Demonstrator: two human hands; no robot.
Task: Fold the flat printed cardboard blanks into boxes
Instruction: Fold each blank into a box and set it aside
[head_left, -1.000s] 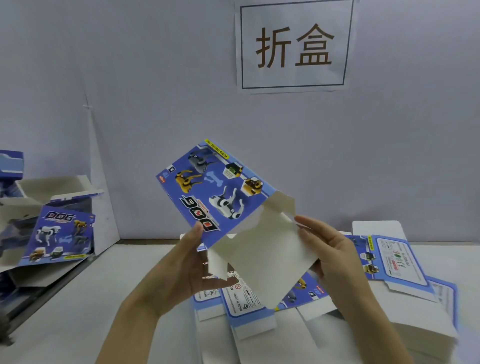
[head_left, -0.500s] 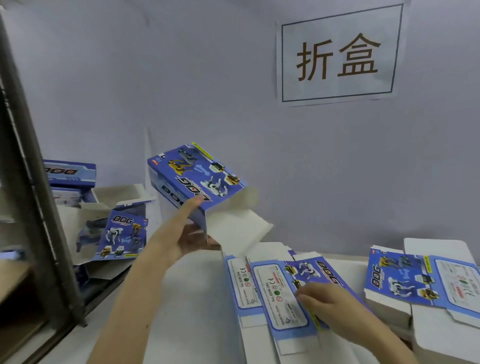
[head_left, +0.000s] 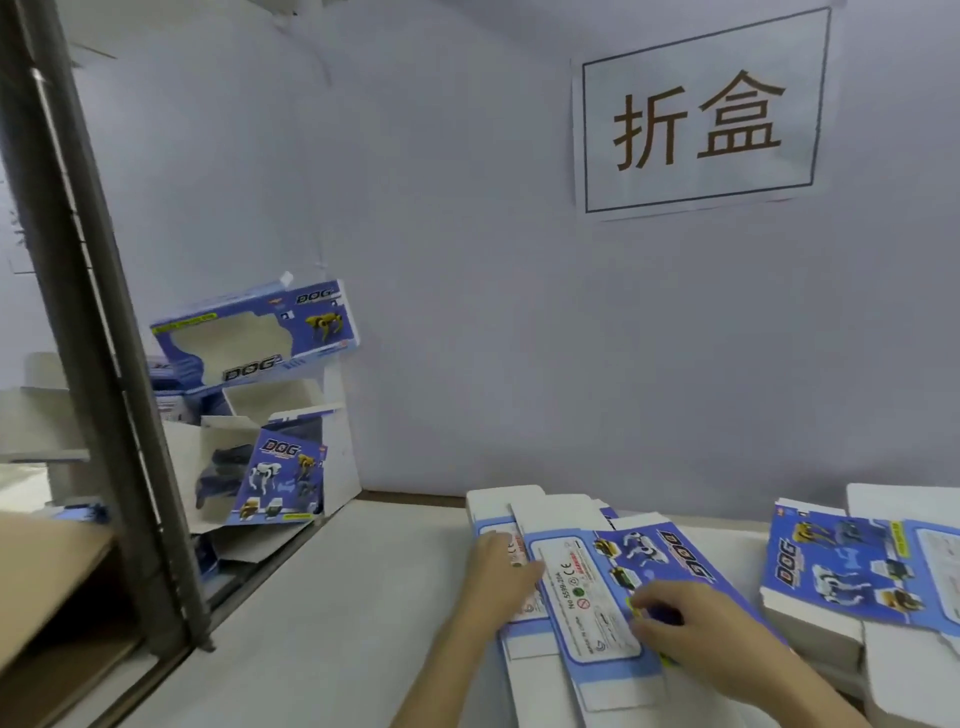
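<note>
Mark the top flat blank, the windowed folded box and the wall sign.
top flat blank (head_left: 587, 587), head view, white label panel.
windowed folded box (head_left: 323, 323), head view, printed yellow dog.
wall sign (head_left: 698, 122), head view, paper between the characters.

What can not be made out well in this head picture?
Head view only:
1. Pile under the top blank: its count is hidden by that blank.
2. Right stack: cut off by the right edge.
3. Right hand: blur hides whether it pinches the blank.
4. Boxes at left: partly hidden behind the post.
</note>
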